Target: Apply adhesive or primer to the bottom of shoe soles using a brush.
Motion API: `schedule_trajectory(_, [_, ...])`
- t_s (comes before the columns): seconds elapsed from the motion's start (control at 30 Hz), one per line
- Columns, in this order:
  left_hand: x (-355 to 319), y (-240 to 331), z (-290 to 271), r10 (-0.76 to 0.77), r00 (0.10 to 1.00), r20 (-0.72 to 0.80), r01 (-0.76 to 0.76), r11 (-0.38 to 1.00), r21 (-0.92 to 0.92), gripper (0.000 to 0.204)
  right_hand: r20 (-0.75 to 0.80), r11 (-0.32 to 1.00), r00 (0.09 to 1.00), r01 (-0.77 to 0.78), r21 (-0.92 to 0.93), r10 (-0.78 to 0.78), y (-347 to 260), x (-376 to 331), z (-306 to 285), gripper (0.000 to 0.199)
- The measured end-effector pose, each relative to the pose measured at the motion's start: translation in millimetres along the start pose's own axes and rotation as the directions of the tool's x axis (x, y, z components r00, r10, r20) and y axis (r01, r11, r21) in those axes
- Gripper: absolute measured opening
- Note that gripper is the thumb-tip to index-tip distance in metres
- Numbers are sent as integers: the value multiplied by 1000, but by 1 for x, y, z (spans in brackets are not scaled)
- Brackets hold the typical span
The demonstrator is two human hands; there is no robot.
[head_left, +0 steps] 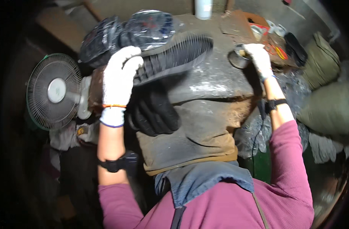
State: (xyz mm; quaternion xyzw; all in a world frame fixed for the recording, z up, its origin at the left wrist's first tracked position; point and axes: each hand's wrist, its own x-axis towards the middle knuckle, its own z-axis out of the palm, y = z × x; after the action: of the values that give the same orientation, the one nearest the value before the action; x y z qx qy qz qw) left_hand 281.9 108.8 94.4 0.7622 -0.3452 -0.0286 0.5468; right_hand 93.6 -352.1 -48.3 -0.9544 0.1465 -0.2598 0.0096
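A black shoe sole, smeared by motion, is raised over the bench with its ridged face showing. My left hand, in a white glove with an orange band at the wrist, is closed around its left end. At the right of the bench, my white-gloved right hand is closed at the rim of a small metal cup. Something yellowish shows in the cup. What the right fingers grip is hidden. Beneath the raised sole lies a dark ribbed bundle, its kind unclear.
Plastic-wrapped black bundles lie at the far left, above a fan. A white cylindrical container stands at the back. Orange-handled scissors and a dark sole lie far right, near green sacks.
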Motion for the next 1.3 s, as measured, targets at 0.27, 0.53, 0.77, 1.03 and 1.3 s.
schedule_trajectory(0.27, [-27, -78, 16, -347, 916, 200, 312, 307, -899, 19, -59, 325, 772, -196, 925, 633, 20, -23, 5, 30])
schedule_trajectory(0.53, [-33, -65, 34, -114, 962, 250, 271, 253, -929, 61, -24, 1, 625, 38, 999, 780, 24, -34, -5, 23])
schedule_trajectory(0.77, [-41, -24, 67, 389, 861, 327, 505, -580, -639, 94, 190, -337, 578, 157, 928, 793, 11, -42, -1, 19])
schedule_trajectory(1.03, [-38, -5, 78, 221, 865, 451, 448, -743, -496, 81, -65, 67, 621, 20, 998, 781, -4, -56, 11, 18])
schedule_trajectory(1.3, [-64, -10, 101, 59, 827, 559, 468, -623, -627, 77, -247, 426, 804, -9, 905, 542, -132, -28, -45, 19])
